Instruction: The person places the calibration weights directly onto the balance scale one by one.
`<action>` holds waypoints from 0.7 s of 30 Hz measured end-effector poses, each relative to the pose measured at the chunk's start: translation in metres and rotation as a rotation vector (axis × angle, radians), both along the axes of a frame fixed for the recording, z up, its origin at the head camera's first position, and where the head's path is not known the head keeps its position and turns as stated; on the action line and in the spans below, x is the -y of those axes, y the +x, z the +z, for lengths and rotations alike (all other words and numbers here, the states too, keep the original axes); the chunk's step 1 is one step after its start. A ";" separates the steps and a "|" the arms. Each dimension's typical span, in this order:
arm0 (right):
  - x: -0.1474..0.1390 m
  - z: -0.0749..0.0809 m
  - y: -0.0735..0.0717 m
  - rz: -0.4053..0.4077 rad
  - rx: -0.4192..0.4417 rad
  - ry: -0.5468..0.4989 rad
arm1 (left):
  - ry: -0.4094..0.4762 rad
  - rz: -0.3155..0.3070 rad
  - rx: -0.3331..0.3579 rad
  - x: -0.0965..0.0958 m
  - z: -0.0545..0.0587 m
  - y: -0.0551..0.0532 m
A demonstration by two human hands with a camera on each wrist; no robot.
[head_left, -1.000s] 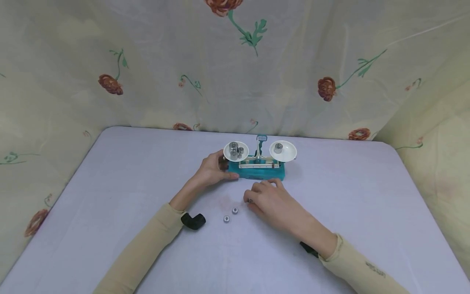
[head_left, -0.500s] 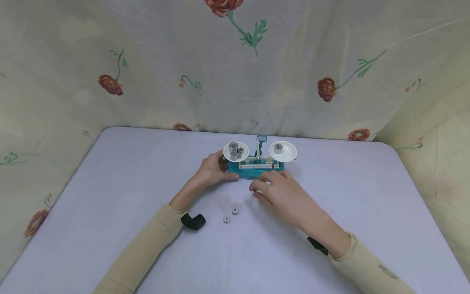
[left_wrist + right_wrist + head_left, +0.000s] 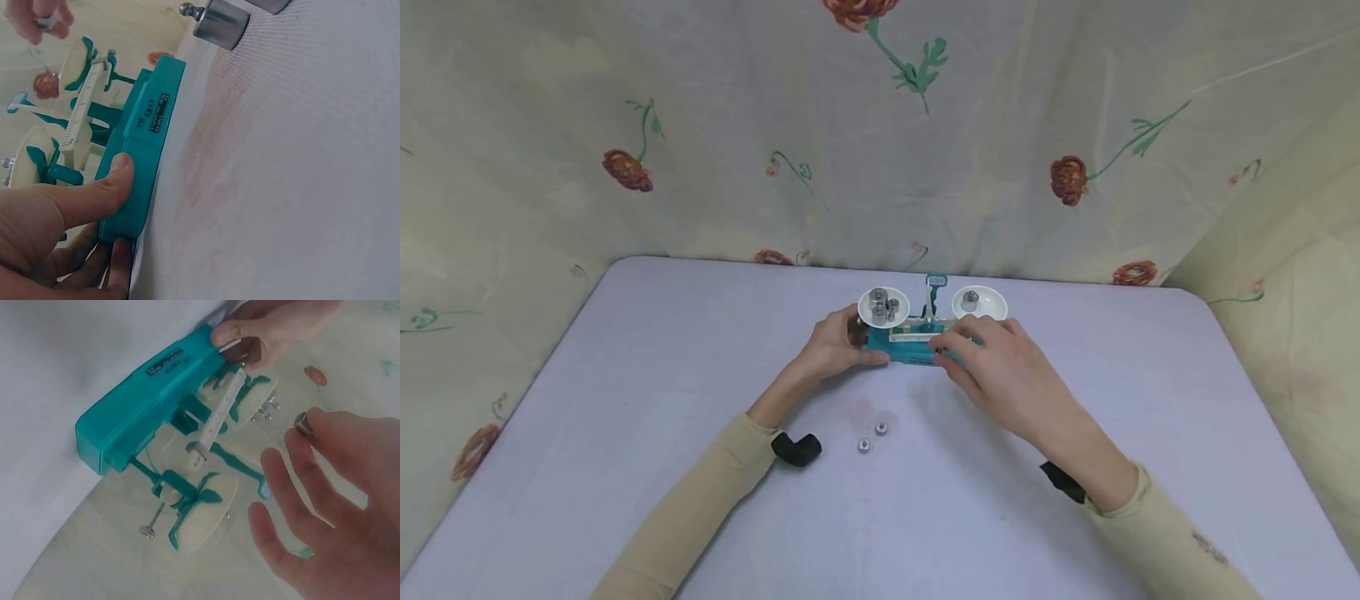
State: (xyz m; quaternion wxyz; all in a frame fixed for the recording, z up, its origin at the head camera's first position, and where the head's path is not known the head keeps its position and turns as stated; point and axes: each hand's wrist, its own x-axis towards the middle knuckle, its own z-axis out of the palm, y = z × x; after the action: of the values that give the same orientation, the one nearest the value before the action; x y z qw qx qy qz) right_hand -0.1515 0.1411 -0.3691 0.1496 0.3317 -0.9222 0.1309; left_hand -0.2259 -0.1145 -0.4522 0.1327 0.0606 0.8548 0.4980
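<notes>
Gripping a teal twin-pan balance (image 3: 912,352) in our left hand (image 3: 835,346) and pinching a small metal weight (image 3: 303,424) in our right hand (image 3: 1000,367).
We see the balance standing on the pale table (image 3: 700,350), probably light and rigid, so its solid base (image 3: 147,134) seems the safest hold; our left thumb lies on its front. Our right hand is apart from our left, near the right pan (image 3: 993,302). Pans look easily tipped, so we would not grasp them or the slender beam (image 3: 219,415); the left pan (image 3: 865,311) carries several weights (image 3: 878,312), the right pan a single weight (image 3: 970,303). Two knobbed weights (image 3: 882,428) stand on the table in front. The small metal weight should be hard, dense for its size and slick, best taken by its sides.
</notes>
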 end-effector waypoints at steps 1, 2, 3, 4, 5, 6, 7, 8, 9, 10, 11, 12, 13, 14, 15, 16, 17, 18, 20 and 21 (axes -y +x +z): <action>-0.001 0.001 -0.001 -0.002 -0.010 -0.006 | -0.002 0.000 -0.002 0.000 0.001 0.000; -0.002 0.001 -0.002 -0.007 -0.020 -0.008 | -0.001 0.000 -0.002 0.000 0.001 0.000; -0.003 0.002 -0.003 -0.012 -0.026 -0.011 | -0.002 0.000 -0.001 0.000 0.001 0.000; -0.004 0.003 -0.004 -0.020 -0.031 -0.012 | -0.002 0.001 0.000 0.000 0.002 0.000; -0.004 0.003 -0.006 -0.028 -0.034 -0.012 | -0.001 0.001 0.002 0.000 0.002 0.000; -0.005 0.004 -0.007 -0.038 -0.033 -0.011 | -0.001 0.003 0.003 0.000 0.001 0.000; -0.006 0.005 -0.008 -0.050 -0.030 -0.009 | -0.001 0.003 0.003 0.000 0.001 0.000; -0.007 0.006 -0.009 -0.062 -0.024 -0.008 | -0.001 0.003 0.004 0.000 0.000 0.000; -0.009 0.008 -0.011 -0.074 -0.016 -0.008 | 0.001 0.004 0.005 0.000 0.000 -0.001; -0.010 0.009 -0.012 -0.086 -0.010 -0.005 | 0.000 0.006 0.003 0.000 0.000 -0.001; -0.011 0.010 -0.014 -0.096 -0.001 -0.005 | -0.001 0.007 0.002 0.000 0.000 -0.001; -0.013 0.011 -0.015 -0.108 0.008 -0.003 | -0.003 0.007 0.002 0.000 -0.001 -0.001; -0.014 0.012 -0.017 -0.119 0.016 0.000 | 0.001 0.006 0.002 0.000 -0.001 -0.001; -0.015 0.013 -0.019 -0.128 0.021 0.003 | 0.004 0.005 0.004 0.000 -0.001 -0.002; -0.017 0.013 -0.020 -0.138 0.027 0.008 | 0.006 0.004 0.006 0.000 0.000 -0.002; -0.018 0.014 -0.022 -0.147 0.036 0.010 | 0.008 0.003 0.008 0.000 -0.001 -0.002; -0.019 0.014 -0.023 -0.154 0.043 0.011 | 0.009 0.002 0.011 0.000 -0.001 -0.002; -0.020 0.014 -0.025 -0.163 0.048 0.011 | 0.010 0.001 0.013 0.000 -0.001 -0.002; -0.023 0.014 -0.027 -0.176 0.053 0.003 | 0.006 0.001 0.015 0.000 0.000 -0.002; -0.024 0.014 -0.028 -0.183 0.055 -0.002 | 0.003 0.001 0.016 0.000 0.000 -0.002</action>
State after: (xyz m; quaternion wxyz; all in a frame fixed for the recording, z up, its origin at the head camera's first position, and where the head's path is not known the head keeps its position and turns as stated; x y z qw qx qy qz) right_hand -0.1799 0.1651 -0.3552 0.1359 0.2422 -0.9523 0.1266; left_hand -0.2284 -0.1144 -0.4527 0.1390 0.0563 0.8531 0.4998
